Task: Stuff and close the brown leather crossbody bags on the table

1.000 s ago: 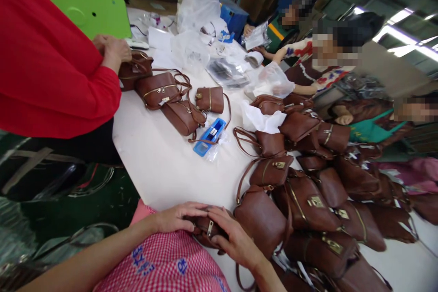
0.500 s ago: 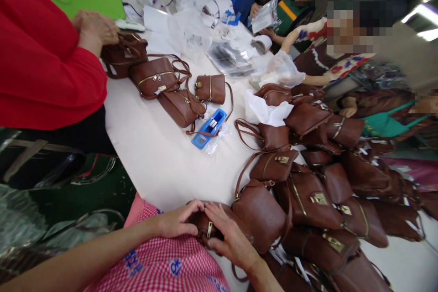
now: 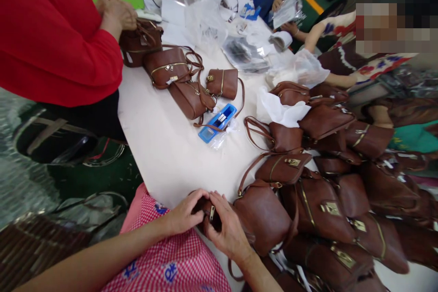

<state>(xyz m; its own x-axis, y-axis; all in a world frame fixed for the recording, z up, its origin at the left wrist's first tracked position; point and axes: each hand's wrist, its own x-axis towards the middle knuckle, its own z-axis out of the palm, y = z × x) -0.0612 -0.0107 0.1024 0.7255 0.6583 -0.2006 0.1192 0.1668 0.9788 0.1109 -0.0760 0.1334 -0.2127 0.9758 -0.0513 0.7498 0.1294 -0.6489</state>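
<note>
Steadying a small brown leather handbag [image 3: 205,206] with both hands at the near edge of the surface [image 3: 160,146], right up against the red gingham apron [image 3: 178,255]. Left hand [image 3: 185,214] is curled round one side, thumb and fingers spread over the top; right hand [image 3: 231,228] is cupped over the other side, fingers stretched forward and thumb tucked in. So both are grasping the bag, neither clenched, with the gold zip pull [image 3: 212,212] sitting between them. Can't tell if the zip's done up, fingers cover too much.

Looks to me like the step in hand is feeling over or shaping the zipped top. I'd say the next move calls for a steady left grip and some light fingertip work by the right, without snagging that pull. Watch the bigger brown shoulder bag [image 3: 263,219] just beside the right hand, toward the surface's right edge; elbow room's tight there.
</note>
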